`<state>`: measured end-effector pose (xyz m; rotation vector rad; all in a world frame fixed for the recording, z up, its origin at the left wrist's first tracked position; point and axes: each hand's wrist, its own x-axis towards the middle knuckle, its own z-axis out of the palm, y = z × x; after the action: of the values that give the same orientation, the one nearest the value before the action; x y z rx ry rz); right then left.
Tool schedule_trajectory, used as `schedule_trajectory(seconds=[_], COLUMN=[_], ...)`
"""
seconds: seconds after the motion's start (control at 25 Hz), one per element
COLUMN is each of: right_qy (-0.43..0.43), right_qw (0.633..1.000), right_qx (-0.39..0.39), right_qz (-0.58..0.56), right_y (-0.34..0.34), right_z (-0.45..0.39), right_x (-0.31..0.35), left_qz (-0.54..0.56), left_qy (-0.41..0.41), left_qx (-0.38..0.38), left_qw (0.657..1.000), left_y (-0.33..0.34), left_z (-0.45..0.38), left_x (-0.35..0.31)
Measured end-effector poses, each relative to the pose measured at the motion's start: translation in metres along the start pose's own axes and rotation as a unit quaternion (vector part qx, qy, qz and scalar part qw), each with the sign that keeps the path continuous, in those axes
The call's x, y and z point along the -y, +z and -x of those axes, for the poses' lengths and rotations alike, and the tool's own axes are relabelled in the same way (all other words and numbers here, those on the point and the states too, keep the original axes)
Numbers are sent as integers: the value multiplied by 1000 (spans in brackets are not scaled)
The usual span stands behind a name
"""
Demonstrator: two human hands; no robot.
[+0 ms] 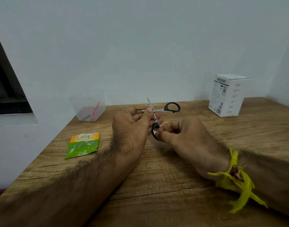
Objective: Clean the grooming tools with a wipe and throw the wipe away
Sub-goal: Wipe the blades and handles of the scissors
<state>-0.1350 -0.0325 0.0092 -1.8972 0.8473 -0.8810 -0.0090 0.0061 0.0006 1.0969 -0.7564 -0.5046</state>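
Note:
Small scissors (170,107) with black handles are held open above the wooden table (165,169). My left hand (132,126) grips them near the pivot, thumb against a blade that points up. My right hand (184,136) pinches the lower black handle loop with thumb and forefinger. The other handle loop sticks out to the far right. A green and orange wipe sachet (83,145) lies flat on the table to the left of my left forearm. No loose wipe shows in either hand.
A translucent plastic cup (88,107) holding thin pink sticks stands at the table's back left by the wall. A white carton (228,95) stands at the back right. A dark window frame (8,89) is on the left.

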Motion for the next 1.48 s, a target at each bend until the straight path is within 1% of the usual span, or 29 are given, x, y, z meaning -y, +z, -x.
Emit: schedule_trajectory(seconds=[0.12, 0.16, 0.24, 0.32, 0.44, 0.52, 0.6, 0.64, 0.72, 0.84, 0.88, 0.96, 1.04, 1.12, 1.24, 1.32, 1.4, 1.48], right_qy=[-62, -88, -146, -188, -204, -222, -258, -279, -333, -455, -486, -519, -528, -535, -538, -540, -535, -516], right_qw=[987, 977, 958, 948, 948, 938, 915, 896, 839, 724, 698, 670, 657, 655, 651, 646, 654, 672], right_qx=[77, 89, 88, 76, 78, 96, 131, 153, 184, 167, 155, 139, 126, 125, 143, 138, 134, 144], right_qz=[130, 173, 232, 244, 231, 249, 281, 310, 389, 491, 502, 513, 523, 519, 516, 522, 518, 511], right_y=[-8, -9, -9, -8, -7, -10, -16, -20, -24, -30, -33, -37, -37, -38, -39, -40, -39, -38], right_z=[-4, -6, -7, -6, -7, -10, -12, -13, -14, -17, -19, -23, -26, -28, -29, -28, -27, -24], right_x=[-2, -3, -6, -8, -11, -10, -7, -5, 0, 4, 5, 5, 5, 3, 4, 4, 5, 6], left_qz=[-32, -45, -62, -72, -95, -109, -144, -163, -173, -167, -164, -152, -137, -126, -130, -125, -120, -110], left_qy=[3, 3, -3, -2, 15, 29, 53, 62, 57, 21, 9, -13, -36, -50, -56, -62, -65, -68], left_qx=[-8, -11, -16, -20, -16, -10, 2, 16, 49, 88, 101, 117, 112, 110, 133, 144, 134, 102], left_qw=[999, 999, 998, 997, 995, 994, 988, 984, 982, 982, 981, 981, 984, 985, 981, 980, 982, 986], left_y=[-1, -1, -3, -4, -4, -4, -5, -5, -5, -4, -4, -3, -2, -2, -3, -4, -4, -5], left_z=[-3, -4, -6, -7, -7, -7, -7, -7, -7, -6, -6, -5, -5, -5, -4, -4, -5, -6], left_x=[1, 2, 3, 4, 5, 5, 5, 5, 4, 3, 3, 1, 0, -1, -2, -3, -3, -2])
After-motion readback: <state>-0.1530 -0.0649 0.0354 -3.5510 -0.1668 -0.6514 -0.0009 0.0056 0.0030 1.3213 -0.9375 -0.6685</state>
